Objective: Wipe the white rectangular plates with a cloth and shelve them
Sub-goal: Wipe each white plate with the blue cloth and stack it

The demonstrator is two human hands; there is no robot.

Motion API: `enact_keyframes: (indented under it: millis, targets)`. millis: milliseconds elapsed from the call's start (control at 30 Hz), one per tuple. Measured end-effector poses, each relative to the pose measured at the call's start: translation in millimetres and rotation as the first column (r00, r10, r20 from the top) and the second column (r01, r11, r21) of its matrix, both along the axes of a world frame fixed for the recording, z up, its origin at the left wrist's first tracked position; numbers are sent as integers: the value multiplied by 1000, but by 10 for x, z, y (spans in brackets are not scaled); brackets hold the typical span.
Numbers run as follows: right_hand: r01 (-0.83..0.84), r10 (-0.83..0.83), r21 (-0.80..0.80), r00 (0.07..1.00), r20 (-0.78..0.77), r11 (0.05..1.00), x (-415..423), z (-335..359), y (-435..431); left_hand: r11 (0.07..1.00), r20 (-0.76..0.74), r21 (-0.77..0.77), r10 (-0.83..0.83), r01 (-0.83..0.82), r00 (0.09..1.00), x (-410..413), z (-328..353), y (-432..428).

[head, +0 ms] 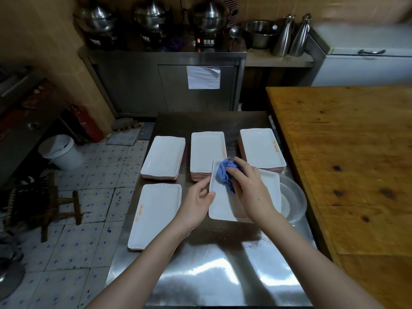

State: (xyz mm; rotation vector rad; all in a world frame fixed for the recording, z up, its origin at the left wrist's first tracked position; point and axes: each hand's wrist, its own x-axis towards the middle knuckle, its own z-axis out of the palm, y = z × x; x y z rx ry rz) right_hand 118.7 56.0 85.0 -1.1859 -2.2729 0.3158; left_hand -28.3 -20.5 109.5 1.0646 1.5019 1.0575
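stainless steel worktop [211, 275] under both forearms. left hand [197, 202] pinches the left rim of the white rectangular ceramic plate [223, 208], thumb on top; judge this pinch must stay firm or the plate skids. right hand [249, 190], fingers curled round the crumpled blue cloth [225, 172], presses it on the plate's far corner. suggest overlapping strokes back toward the wrist, rims included. beyond the fingertips: stacked white plates [206, 150], not touching the held plate as far as i can tell.

Wooden table [356, 163], white bucket [60, 151], red fire extinguisher [85, 123]

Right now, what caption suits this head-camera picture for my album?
Right hand wipes a white plate with a blue cloth; left hand steadies its edge.
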Motion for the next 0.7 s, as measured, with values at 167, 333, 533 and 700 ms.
enact_keyframes:
  millis: [167, 333, 533, 700]
  targets:
    - [149, -172, -173, 977, -128, 974, 216, -177, 55, 998, 67, -24, 64, -62, 996, -46, -37, -19]
    - [169, -179, -78, 974, -140, 983, 294, -111, 43, 999, 82, -20, 41, -39, 996, -96, -19, -18]
    - [-41, 38, -29, 995, -97, 999, -79, 156, -13, 1000, 88, -25, 1, 1, 996, -33, 15, -9]
    - [-90, 88, 20, 992, 88, 996, -176, 186, -43, 1000, 60, 1, -7, 7, 998, -37, 18, -21]
